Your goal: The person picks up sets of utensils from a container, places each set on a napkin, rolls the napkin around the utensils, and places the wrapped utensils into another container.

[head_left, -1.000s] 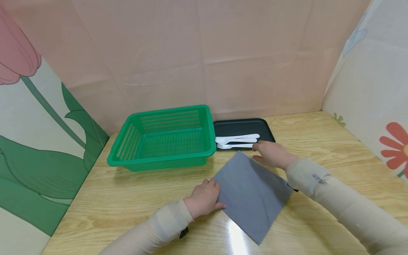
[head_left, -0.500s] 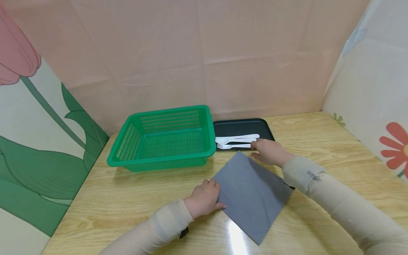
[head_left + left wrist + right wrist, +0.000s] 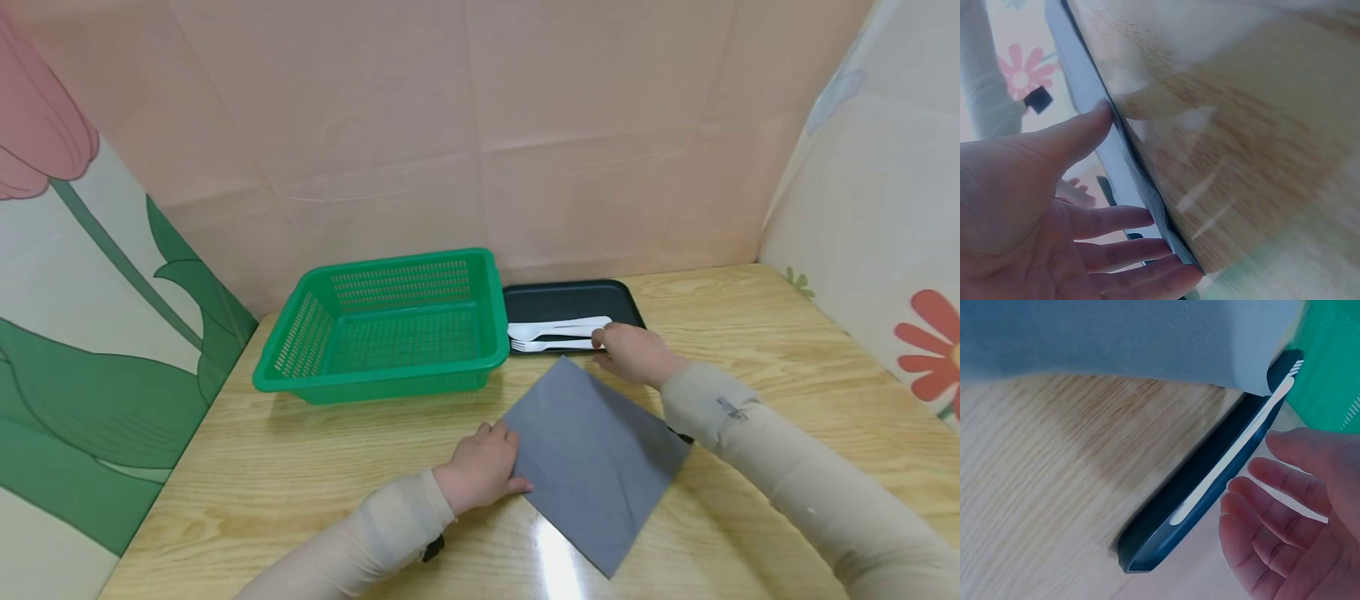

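Note:
A grey cloth square (image 3: 600, 467) lies flat on the table, turned cornerwise. My left hand (image 3: 480, 468) rests at its left edge, thumb and fingertips touching the rim with fingers fairly straight. Beyond the cloth, a black tray (image 3: 570, 297) bears a white plastic fork (image 3: 551, 344), a spoon (image 3: 528, 332) and what looks like a knife (image 3: 566, 322). Over the tray's near right corner, my right hand (image 3: 633, 352) is at the fork's handle end. In the right wrist view its fingers (image 3: 1254, 506) are loosely bent beside the fork (image 3: 1229, 456), with no grip visible.
A green perforated basket (image 3: 382, 377) stands left of the tray, against its left end. Behind both rises a pinkish covered wall (image 3: 472, 150). Side panels with painted flowers bound the wooden table (image 3: 337, 450).
My right hand has shifted slightly left and away from me, closer over the fork's handle. The left hand, cloth and basket look unmoved.

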{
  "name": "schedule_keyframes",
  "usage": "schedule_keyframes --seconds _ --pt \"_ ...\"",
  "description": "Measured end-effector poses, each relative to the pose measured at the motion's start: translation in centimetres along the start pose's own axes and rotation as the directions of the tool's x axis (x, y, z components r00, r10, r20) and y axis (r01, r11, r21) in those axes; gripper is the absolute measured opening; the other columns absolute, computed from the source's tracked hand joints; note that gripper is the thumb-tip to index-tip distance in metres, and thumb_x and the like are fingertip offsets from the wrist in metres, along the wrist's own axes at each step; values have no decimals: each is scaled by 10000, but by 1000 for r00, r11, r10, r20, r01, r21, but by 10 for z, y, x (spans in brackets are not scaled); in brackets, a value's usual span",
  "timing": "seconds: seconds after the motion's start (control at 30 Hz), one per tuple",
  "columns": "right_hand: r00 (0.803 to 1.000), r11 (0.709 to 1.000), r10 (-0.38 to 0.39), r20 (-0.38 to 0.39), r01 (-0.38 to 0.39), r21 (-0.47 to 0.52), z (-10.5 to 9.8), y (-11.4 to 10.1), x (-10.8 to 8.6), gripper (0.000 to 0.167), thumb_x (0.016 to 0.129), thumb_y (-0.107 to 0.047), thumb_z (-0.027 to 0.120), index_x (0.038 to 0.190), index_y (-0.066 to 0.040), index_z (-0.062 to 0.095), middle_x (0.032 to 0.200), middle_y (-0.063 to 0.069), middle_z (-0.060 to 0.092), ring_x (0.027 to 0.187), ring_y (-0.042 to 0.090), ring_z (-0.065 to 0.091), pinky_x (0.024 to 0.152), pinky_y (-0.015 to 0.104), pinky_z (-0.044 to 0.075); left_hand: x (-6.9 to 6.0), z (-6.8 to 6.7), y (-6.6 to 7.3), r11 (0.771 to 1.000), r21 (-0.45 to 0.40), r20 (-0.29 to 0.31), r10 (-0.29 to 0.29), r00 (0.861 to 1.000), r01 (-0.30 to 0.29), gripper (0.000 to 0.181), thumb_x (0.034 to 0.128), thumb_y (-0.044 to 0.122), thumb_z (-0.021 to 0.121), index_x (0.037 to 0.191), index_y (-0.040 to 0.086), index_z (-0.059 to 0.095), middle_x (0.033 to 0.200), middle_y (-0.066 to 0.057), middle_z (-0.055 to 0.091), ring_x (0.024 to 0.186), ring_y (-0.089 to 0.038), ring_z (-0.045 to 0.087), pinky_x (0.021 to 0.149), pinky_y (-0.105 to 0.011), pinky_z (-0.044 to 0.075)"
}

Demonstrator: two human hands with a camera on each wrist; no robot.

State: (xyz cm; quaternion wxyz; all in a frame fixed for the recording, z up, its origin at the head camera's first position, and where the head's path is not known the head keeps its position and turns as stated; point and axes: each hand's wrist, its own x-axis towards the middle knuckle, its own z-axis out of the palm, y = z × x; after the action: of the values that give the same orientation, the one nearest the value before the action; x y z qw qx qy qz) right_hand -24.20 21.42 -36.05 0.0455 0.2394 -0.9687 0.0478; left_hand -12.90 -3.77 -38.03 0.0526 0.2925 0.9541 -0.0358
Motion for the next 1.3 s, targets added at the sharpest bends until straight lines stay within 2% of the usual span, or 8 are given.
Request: schedule_keyframes --seconds 0.33,0.57,0.8,1.03,1.3 --pt "1000 1000 12 2 -12 4 6 6 6 169 821 -114 676 948 -5 652 851 136 648 738 254 619 639 414 512 0 -1 0 1000 2 3 -4 1000 4 535 804 550 633 1001 55 589 947 -55 573 813 -155 528 569 -267 484" --pt "998 999 46 51 -46 0 8 10 12 174 844 -128 665 980 -20 653 904 133 653 774 235 619 660 400 520 0 0 0 1000 2 12 -8 1000 8 541 807 552 629 1015 54 591 965 -58 575 824 -157 529 583 -268 487" --pt "997 998 60 45 -60 2 10 11 17 133 853 -130 658 949 -39 647 893 110 657 790 233 619 681 396 520 0 1 0 1000 18 -5 -2 1000 2 538 802 557 631 1004 59 591 955 -55 574 809 -152 527 575 -263 481" --pt "999 999 42 23 -42 1 9 9 22 97 845 -121 667 909 -50 648 868 103 674 761 224 624 655 384 516 0 0 1 1000 20 -3 -2 1000 2 541 805 557 628 1010 58 590 962 -56 575 813 -152 527 580 -261 485" --pt "998 999 51 41 -51 -14 7 7 27 99 848 -139 667 922 -75 645 845 94 623 696 187 564 582 346 479 -1 -1 1 1000 20 -5 0 1000 1 538 804 555 630 1009 59 592 955 -53 576 813 -153 530 579 -263 484"
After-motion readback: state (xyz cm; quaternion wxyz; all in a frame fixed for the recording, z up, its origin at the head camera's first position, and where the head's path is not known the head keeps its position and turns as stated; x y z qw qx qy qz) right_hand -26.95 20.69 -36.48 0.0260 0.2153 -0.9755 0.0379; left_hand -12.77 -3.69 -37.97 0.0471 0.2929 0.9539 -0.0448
